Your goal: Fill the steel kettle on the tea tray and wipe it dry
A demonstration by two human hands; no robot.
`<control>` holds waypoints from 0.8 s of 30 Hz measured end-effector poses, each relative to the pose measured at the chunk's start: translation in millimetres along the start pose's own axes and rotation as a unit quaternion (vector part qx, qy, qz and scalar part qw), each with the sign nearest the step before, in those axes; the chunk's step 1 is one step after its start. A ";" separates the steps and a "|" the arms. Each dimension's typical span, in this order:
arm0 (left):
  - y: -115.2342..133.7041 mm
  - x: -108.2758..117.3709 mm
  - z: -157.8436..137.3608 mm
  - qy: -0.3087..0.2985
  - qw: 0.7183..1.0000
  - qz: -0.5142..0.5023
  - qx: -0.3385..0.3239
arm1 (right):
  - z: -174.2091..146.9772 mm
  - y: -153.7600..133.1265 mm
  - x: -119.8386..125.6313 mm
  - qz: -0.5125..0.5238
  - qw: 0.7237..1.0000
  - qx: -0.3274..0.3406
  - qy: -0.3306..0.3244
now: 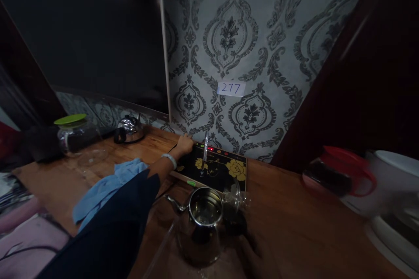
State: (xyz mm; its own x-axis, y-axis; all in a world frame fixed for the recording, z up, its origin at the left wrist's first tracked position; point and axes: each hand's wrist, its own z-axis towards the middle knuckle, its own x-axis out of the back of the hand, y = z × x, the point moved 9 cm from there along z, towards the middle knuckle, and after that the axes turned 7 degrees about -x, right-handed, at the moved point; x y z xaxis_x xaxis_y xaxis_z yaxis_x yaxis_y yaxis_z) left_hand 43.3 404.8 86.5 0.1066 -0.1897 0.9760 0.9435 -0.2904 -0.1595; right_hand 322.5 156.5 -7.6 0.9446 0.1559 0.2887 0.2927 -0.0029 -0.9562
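Note:
My left hand (185,144) reaches to the back left corner of a black electric tea stove (214,174) with gold flowers. Its fingers curl down there, and what they hold, if anything, is hidden. A slim metal spout (205,152) stands up from the stove, whose rear edge has small lit buttons. In front is a glass kettle (199,244) with a steel rim and a curved spout pointing left. My right hand (253,253), dark and blurred, is closed at the kettle's black handle (236,226). A clear glass lid (233,198) is tilted beside the rim.
A blue cloth (111,187), a shiny metal kettle (130,127) and a glass jug with a green lid (77,133) are on the left of the wooden counter (281,218). A red-topped jug (340,172) and a white container (389,174) stand at right.

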 end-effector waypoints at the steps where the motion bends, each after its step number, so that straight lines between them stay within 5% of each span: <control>1: 0.4 0.0 0.3 -0.001 1.000 0.002 -0.003 | -0.9 -2.9 0.1 0.001 1.000 -0.003 0.000; 24: 19.8 10.9 4.1 0.000 0.998 0.006 -0.057 | -3.7 -12.2 -3.0 0.019 1.000 0.000 -0.014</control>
State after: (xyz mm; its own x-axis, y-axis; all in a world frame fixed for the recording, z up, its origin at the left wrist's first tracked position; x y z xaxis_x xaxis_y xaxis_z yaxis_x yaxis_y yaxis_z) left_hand 64.4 400.9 94.6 0.1185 -0.1935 0.9739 0.9003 -0.3927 -0.1876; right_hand 316.6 152.4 3.4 0.9503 0.1837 0.2515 0.2573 -0.0083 -0.9663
